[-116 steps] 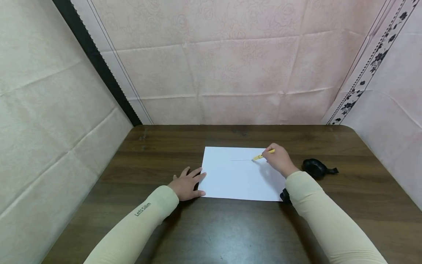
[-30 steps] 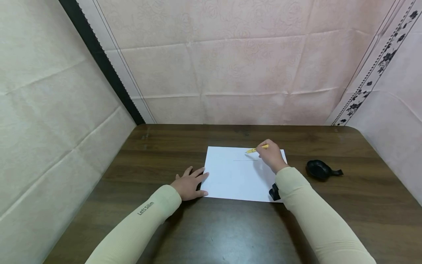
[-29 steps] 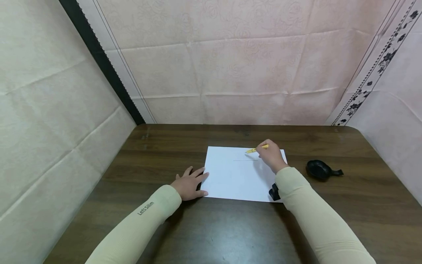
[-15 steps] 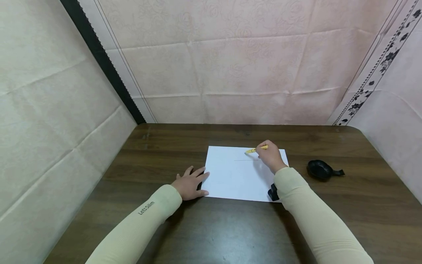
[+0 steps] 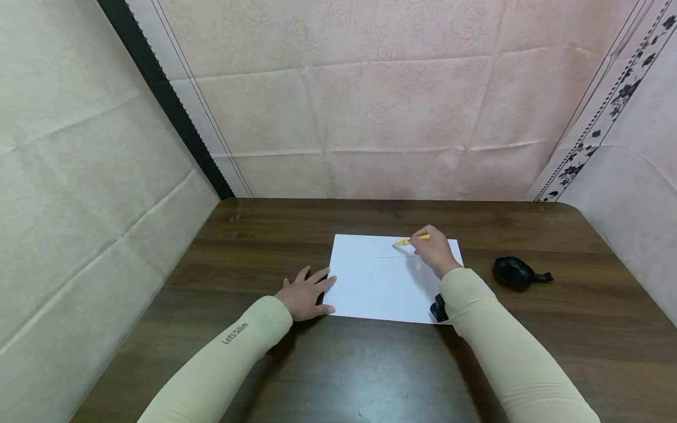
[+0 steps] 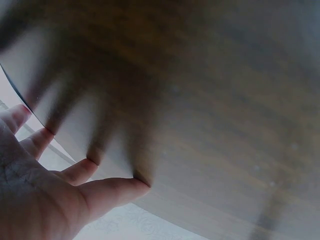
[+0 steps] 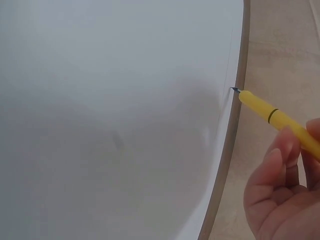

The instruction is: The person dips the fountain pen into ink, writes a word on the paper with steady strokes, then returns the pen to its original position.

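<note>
The pen [image 5: 404,241], pinched by the right hand [image 5: 435,249], has been shifted beyond the line [image 5: 395,257], apparently finished, on the paper [image 5: 375,288] touched by the left hand's [image 5: 302,298] outspread fingers.

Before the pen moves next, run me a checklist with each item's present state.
1. Yellow pen gripped in the right hand: ok.
2. Nib uncapped: ok, bare in the right wrist view.
3. Nib touching the paper: cannot tell.
4. Left hand at the paper's left edge: ok.
5. Paper lying flat on the table: ok.
6. Black object apart from the paper: ok.
</note>
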{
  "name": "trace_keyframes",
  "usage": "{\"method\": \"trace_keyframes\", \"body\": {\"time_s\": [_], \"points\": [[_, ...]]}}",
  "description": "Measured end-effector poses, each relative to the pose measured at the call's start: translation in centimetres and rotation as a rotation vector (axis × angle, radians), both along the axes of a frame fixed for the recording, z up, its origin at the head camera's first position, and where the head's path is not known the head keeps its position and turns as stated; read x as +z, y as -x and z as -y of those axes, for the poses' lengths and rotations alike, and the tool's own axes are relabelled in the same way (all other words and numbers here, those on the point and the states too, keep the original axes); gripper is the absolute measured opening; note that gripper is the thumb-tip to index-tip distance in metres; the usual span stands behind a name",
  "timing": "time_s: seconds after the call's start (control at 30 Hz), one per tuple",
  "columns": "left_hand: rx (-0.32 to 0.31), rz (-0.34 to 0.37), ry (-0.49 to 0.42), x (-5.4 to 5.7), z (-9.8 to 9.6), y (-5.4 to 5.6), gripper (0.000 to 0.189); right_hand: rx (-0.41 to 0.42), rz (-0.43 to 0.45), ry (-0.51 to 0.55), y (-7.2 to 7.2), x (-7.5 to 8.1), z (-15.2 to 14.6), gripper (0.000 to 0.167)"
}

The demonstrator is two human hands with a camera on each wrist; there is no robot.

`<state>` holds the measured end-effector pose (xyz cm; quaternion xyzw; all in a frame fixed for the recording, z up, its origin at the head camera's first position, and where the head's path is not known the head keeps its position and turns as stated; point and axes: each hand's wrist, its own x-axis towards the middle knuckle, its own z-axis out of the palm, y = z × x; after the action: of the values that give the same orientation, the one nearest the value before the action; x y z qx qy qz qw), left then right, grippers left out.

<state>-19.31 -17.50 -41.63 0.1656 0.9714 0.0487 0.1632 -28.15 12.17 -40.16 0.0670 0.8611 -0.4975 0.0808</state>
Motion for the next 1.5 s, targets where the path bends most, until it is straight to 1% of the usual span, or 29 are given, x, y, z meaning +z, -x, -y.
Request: {"method": "trace_keyframes", "body": {"time_s": [0.33, 0.67, 1.1, 1.5], "points": [[-0.012, 0.000, 0.004, 0.14, 0.03, -0.18, 0.071, 0.012, 0.002, -0.010, -0.03, -0.04, -0.09, 0.026], [-0.007, 0.002, -0.004, 0.05, 0.01, -0.28, 0.071, 0.006, 0.029, -0.004, -0.14, -0.02, -0.04, 0.025], [-0.006, 0.001, 0.002, 0.02, 0.03, -0.25, 0.071, 0.022, 0.004, -0.017, -0.58, -0.03, 0.06, 0.024], [-0.002, 0.007, 0.016, 0.24, -0.06, -0.18, 0.072, 0.028, -0.012, -0.023, -0.94, 0.01, 0.03, 0.023]]}}
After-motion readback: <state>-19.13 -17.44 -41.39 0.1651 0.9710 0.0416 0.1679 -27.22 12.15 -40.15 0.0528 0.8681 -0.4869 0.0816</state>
